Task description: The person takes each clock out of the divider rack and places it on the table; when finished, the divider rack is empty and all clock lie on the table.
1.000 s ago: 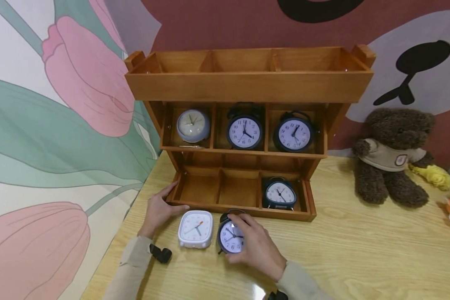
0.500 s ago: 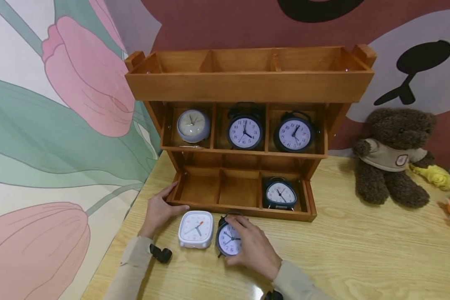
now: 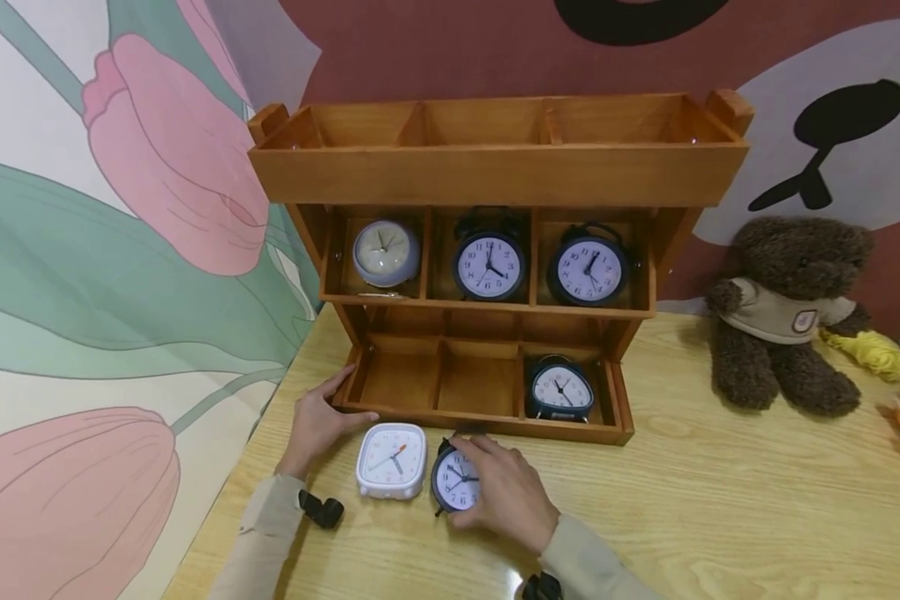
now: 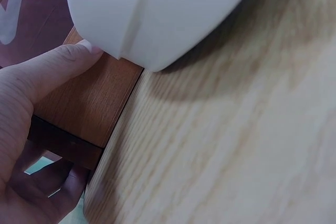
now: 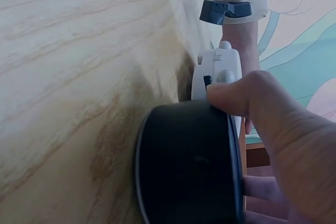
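Observation:
My right hand (image 3: 506, 493) grips a round black alarm clock (image 3: 453, 482) by its right side, on or just over the table in front of the wooden shelf (image 3: 495, 175). In the right wrist view the thumb (image 5: 231, 97) lies on the dark casing (image 5: 184, 166) of this clock. My left hand (image 3: 319, 427) holds the shelf's lower left corner, thumb on the front board and fingers around the side. Between the hands is a white square alarm clock (image 3: 392, 458), its face tilted up. The black clock's right part is hidden by my right hand.
Three clocks fill the middle tier: a round pale clock (image 3: 385, 250), a black twin-bell clock (image 3: 489, 265) and another dark clock (image 3: 588, 267). A dark rounded-triangular clock (image 3: 561, 390) sits in the bottom right compartment. A brown teddy bear (image 3: 783, 317) and yellow yarn (image 3: 870, 352) lie right.
My right hand and the black alarm clock have shifted slightly left and nearer to me. The left hand, the shelf and the white clock have stayed in place.

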Available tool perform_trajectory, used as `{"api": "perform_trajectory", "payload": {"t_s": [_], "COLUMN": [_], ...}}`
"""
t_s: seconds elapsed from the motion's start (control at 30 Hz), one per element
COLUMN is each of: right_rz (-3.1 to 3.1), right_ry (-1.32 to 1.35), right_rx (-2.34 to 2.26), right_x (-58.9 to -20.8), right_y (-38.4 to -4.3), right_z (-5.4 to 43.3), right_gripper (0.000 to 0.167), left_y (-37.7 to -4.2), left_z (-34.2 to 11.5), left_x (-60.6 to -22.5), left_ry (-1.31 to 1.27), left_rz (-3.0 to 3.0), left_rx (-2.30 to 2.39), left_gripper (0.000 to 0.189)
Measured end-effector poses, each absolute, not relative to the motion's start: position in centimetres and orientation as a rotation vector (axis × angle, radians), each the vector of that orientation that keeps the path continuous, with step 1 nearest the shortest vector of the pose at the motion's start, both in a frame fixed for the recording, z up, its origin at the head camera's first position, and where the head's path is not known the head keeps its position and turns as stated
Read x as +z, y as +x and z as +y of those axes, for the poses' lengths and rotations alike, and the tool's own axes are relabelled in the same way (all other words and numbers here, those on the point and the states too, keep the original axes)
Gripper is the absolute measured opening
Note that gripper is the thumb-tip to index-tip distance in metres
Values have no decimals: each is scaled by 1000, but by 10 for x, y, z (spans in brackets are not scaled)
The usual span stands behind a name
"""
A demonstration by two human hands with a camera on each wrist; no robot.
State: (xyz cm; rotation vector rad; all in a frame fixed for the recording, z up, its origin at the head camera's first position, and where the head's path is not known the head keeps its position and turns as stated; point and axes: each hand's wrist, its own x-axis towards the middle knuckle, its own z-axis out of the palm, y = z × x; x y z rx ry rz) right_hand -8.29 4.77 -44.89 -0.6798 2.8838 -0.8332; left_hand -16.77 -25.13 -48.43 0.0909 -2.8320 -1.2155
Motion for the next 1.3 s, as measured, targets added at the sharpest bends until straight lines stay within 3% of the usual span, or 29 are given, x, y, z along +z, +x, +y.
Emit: {"api": "perform_trajectory", "payload": {"t_s": [0.77, 1.0, 1.3], "right_rz": [2774, 2873, 3097], "right_ry": [-608, -752, -866], "right_rx": [-946, -1150, -1289], "right_x": [-450, -437, -429], "right_y": [-83, -89, -106], "right_z": [58, 86, 137], "right_gripper": [99, 87, 90], "left_y": [-166, -166, -168], "left_z": [-250, -251, -252], "left_x": [-484, -484, -486], "left_ry": [82, 86, 68], "left_rz": [-2814, -2818, -2845], "left_rx": [-1191, -1198, -1177], "left_gripper": [92, 92, 94]}}
